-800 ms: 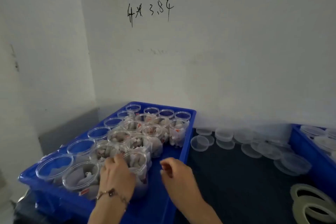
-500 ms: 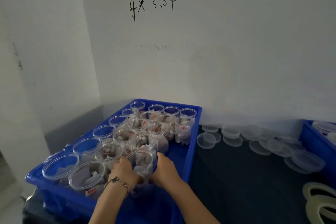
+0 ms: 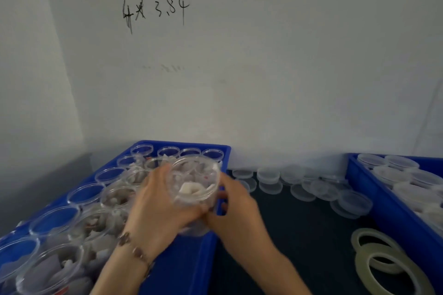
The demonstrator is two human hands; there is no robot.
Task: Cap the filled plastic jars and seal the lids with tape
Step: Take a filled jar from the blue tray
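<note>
1. Nearest, the tape rolls (image 3: 386,263) lie on the dark table (image 3: 299,246) at the lower right, well apart from both hands. They are not needed until a lid is on, so leave them where they are.

2. The left hand (image 3: 158,208) and the right hand (image 3: 237,208) are close together, each curled round one side of a single filled jar (image 3: 195,181) with no lid. The jar is tilted, mouth toward the camera, over the right rim of the blue crate (image 3: 199,258). Level it first, or the pale contents may slide out of the open mouth.

3. The step in hand looks like carrying this jar out to the table for capping. Grip the wall rather than the rim, so the mouth stays free for a lid, and squeeze lightly: thin clear plastic probably flexes.

4. Set it upright on bare table, near the lids and tape.

5. To the left, the other jars (image 3: 115,199) stand packed in the crate, all apparently uncapped. Lift clear of their rims.

6. Further off, loose lids (image 3: 311,189) lie scattered along the wall. One hand should steady the jar while the other fetches one.

7. At the far right, a second crate (image 3: 374,199) holds more clear containers; I cannot tell whether they are sealed.
</note>
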